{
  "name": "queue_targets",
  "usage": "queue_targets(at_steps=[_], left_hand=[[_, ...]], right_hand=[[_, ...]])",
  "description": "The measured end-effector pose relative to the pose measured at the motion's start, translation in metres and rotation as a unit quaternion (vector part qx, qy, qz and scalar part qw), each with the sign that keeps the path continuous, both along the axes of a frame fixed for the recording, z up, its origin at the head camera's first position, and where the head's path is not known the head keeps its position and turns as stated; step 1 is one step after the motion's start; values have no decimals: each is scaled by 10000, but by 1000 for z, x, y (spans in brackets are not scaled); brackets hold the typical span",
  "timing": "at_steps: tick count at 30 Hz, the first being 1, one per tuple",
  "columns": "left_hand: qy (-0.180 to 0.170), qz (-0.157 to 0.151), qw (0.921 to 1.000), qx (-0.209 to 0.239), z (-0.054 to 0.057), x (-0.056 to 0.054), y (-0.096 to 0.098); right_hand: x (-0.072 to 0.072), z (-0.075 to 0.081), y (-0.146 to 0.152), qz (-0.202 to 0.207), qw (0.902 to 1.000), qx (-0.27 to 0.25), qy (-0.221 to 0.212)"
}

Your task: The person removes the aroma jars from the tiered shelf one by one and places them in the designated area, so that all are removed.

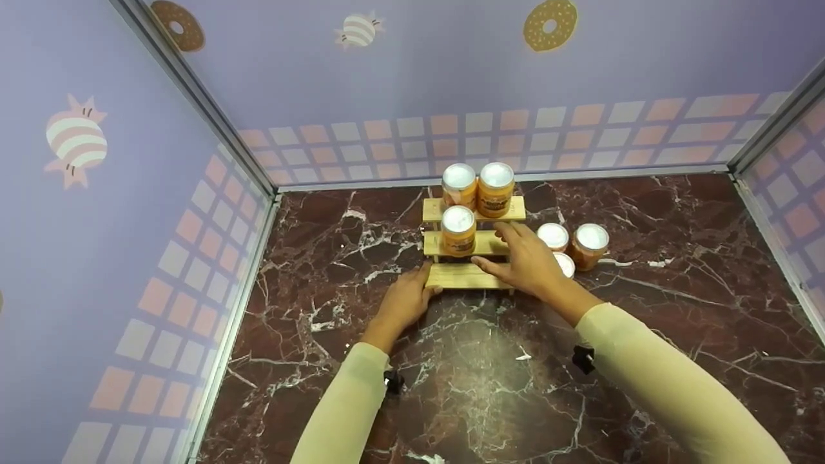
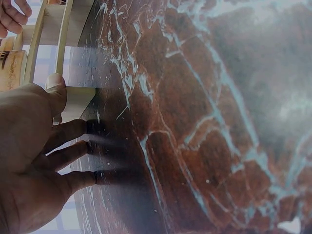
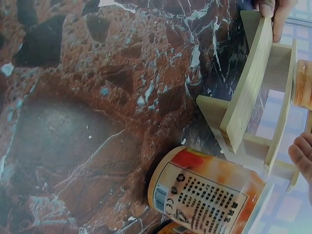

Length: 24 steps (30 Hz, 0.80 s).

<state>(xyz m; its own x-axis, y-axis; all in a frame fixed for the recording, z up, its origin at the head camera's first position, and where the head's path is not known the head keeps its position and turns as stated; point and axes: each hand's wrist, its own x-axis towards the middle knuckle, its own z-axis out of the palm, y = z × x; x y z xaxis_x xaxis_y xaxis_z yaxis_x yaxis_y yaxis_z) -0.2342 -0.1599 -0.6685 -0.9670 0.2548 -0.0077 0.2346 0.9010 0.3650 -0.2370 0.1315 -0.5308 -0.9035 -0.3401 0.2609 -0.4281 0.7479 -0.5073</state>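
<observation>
A three-step wooden rack (image 1: 467,276) stands near the back wall. My left hand (image 1: 403,296) pinches the left end of its lowest board between thumb and index finger, the other fingers reaching down to the tabletop. Over the right part of the middle board, my right hand (image 1: 525,261) is spread with nothing in its grasp. An orange jar with a white lid (image 1: 459,235) stands on the left half of that board, beside the right fingertips. Two more such jars, one on the left (image 1: 459,180) and one on the right (image 1: 496,190), occupy the top board.
Right of the rack, three similar jars cluster on the dark marbled table (image 1: 361,258); one jar (image 1: 590,248) is outermost, and my right hand partly covers the front one (image 1: 564,264). Purple patterned walls (image 1: 412,77) enclose the back and sides. A small white scrap (image 1: 523,356) lies in front.
</observation>
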Motion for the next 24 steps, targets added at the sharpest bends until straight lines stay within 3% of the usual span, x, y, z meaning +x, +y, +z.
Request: queue_targets(at_steps=[7,24], left_hand=[[65,-81,9999,4,-1,0,0],[128,-129,9998,47,-3,-1,-1]], right_hand=[[-1,1,-9,-37,9997,60,-241],[-8,9,-30,6,9993,97,-371]])
